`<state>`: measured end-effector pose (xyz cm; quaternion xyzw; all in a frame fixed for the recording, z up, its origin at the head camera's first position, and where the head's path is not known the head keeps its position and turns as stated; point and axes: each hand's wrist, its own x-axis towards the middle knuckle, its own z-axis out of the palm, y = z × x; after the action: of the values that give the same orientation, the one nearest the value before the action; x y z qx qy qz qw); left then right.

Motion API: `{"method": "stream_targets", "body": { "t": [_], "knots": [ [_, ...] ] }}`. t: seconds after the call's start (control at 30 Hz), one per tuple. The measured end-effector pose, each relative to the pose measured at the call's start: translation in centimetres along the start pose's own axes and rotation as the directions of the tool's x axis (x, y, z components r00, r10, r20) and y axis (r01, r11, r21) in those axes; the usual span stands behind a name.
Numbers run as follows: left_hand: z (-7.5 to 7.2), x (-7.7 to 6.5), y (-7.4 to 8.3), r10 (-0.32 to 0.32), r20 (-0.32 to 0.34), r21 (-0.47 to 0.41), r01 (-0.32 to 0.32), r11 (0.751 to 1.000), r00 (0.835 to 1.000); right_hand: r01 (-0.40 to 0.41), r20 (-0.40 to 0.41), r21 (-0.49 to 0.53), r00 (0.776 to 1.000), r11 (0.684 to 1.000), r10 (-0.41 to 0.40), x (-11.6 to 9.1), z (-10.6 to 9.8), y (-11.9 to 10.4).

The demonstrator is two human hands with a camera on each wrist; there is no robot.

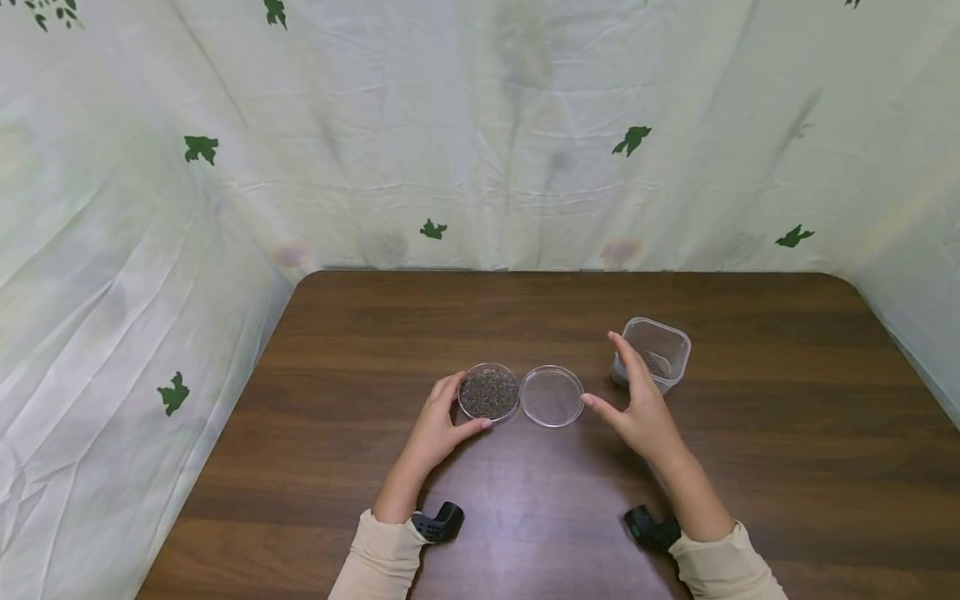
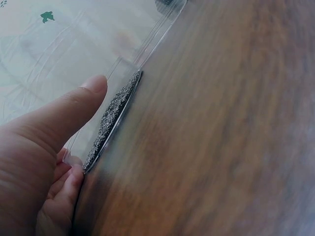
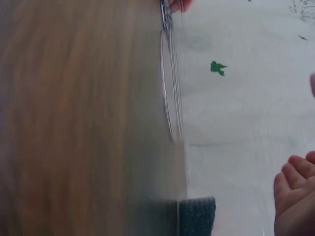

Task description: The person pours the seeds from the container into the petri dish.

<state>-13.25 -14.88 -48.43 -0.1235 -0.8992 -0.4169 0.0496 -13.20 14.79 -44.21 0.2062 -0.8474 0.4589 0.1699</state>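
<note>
A round clear petri dish point(image 1: 489, 394) full of dark grey grains stands on the table. My left hand point(image 1: 437, 423) holds it from the left, thumb at the near rim and fingers round the far side; in the left wrist view the thumb point(image 2: 74, 110) lies along its wall. Touching or almost touching its right side is a clear, shallow round dish or lid point(image 1: 552, 397) with nothing visible inside. Over the table to the right, my right hand point(image 1: 645, 421) is spread with nothing in it, its thumb tip near that lid. The right wrist view shows this hand point(image 3: 298, 191) raised off the table.
Behind the right hand's fingers stands a clear square plastic tub point(image 1: 675, 350) with dark grains at the bottom. The brown wooden table point(image 1: 337, 333) ends at a pale leaf-patterned cloth point(image 1: 480, 125) at the back and sides. Each wrist wears a black camera band.
</note>
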Motion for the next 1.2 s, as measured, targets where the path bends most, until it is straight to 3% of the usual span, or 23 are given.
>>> {"method": "stream_targets", "body": {
  "t": [0.57, 0.93, 1.2],
  "knots": [
    [0.0, -0.1, 0.0, -0.006, 0.003, -0.007, 0.006, 1.0, 1.0, -0.121, 0.227, -0.009, 0.967, 0.993, 0.12, -1.0, 2.6, 1.5],
    [-0.1, -0.1, 0.2, -0.003, 0.005, -0.012, 0.003, 1.0, 1.0, -0.184, 0.289, -0.025, 0.939, 0.983, 0.183, -1.3, 3.1, 2.0],
    [-0.2, 0.0, 0.3, 0.0, 0.004, -0.017, 0.0, 1.0, 1.0, -0.173, 0.327, -0.076, 0.926, 0.982, 0.188, -1.4, 3.5, 2.2]
  ]
}}
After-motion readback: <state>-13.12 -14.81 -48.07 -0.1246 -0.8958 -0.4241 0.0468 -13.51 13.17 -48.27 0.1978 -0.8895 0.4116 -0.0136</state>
